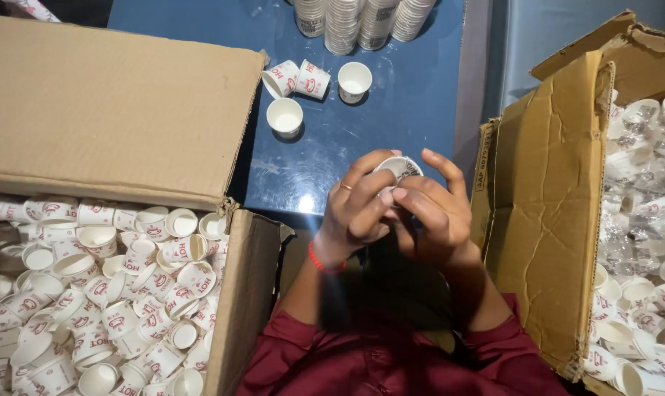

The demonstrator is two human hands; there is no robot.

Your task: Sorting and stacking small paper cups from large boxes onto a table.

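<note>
In the middle of the frame, a person in a dark red shirt is holding one small paper cup (398, 167) with both hands over the blue table (413, 110). The left hand (358, 209), which is wearing a ring and a red thread bracelet on the wrist, is curling its fingers around the left side of the cup and pressing on it. The right hand (428, 216) is closing around the cup from the right side, with its fingers bent over the lower part. Only the round top of the cup is showing between the fingertips; the rest is hidden behind the hands.

At the left of the frame, a big open cardboard box (120, 117) is standing, and its lower part is full of loose white cups with red print (112, 293), lying in all directions. At the right edge, a second cardboard box (552, 213) with a torn flap is holding more cups (640, 293), some of them under clear plastic wrap.

In the upper middle, four single cups (310, 92) are sitting on the table: two are lying on their sides and touching each other, and two are standing upright near them. Above them, at the top edge, several tall stacks of cups (362, 18) are standing close together.
</note>
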